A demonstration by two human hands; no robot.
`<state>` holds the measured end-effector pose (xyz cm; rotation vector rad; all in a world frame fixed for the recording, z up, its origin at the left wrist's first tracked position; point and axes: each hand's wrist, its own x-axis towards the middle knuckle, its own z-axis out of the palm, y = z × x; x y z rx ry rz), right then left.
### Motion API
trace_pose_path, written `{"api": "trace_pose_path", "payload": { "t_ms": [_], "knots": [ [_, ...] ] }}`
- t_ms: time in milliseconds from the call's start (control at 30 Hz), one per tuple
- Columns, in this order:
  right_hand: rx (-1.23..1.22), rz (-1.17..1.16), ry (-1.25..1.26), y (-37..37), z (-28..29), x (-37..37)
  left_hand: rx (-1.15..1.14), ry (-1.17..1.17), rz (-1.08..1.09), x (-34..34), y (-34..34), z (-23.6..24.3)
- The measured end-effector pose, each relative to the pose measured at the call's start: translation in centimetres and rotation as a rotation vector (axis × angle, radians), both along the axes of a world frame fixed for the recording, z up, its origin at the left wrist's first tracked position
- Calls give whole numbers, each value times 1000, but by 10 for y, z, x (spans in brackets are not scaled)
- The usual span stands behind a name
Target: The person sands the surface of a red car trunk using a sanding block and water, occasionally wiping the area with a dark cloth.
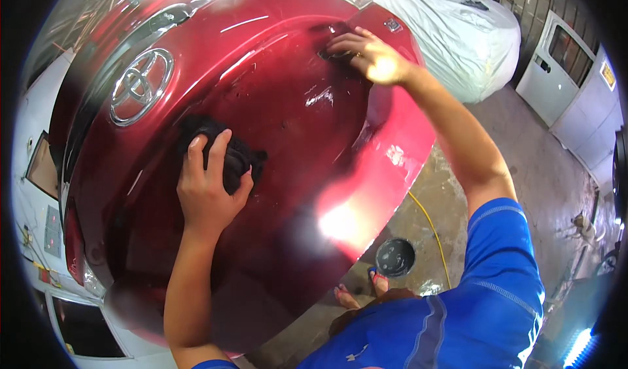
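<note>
My left hand [209, 182] presses a bunched black cloth [232, 159] against the glossy red rear panel of a car [288, 130]. Its fingers curl over the cloth, with the thumb on the right side. Farther off to the right, my right hand [373, 56] reaches to the panel beside a small chrome badge [392, 25]. Those fingers are stretched out, and a dark patch shows under the fingertips; whether it is shadow or reflection I cannot tell. A chrome oval emblem [140, 86] sits left of the cloth.
On the wet floor near my feet stands a dark bucket [396, 258] of greyish liquid, with a yellow hose [428, 222] running past. A covered vehicle [451, 35] is close on the far right. Beyond are a loose white door [553, 68] and a small animal [584, 226].
</note>
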<state>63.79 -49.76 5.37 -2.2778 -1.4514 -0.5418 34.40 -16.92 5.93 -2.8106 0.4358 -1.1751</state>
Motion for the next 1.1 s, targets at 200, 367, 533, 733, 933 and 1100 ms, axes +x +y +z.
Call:
{"api": "trace_pose_path", "payload": {
  "t_ms": [200, 367, 533, 733, 933, 1100],
  "knots": [
    [-14, -66, 0, 0, 0, 0, 38, -63, -26, 5, 0, 0],
    [20, 72, 12, 24, 3, -39, -6, -25, 7, 0, 1, 2],
    [16, 247, -59, 68, -15, -128, 7, -17, 25, -8, 9, 1],
    [-97, -344, -153, 42, -20, -79, 27, -48, -6, -3, 5, -1],
    [-86, -418, -207, 40, -9, -74, -17, -24, -13, 0, 1, 2],
    [-105, -44, -26, 89, -41, -164, -1, -46, -4, -9, 10, 2]
  ]
}}
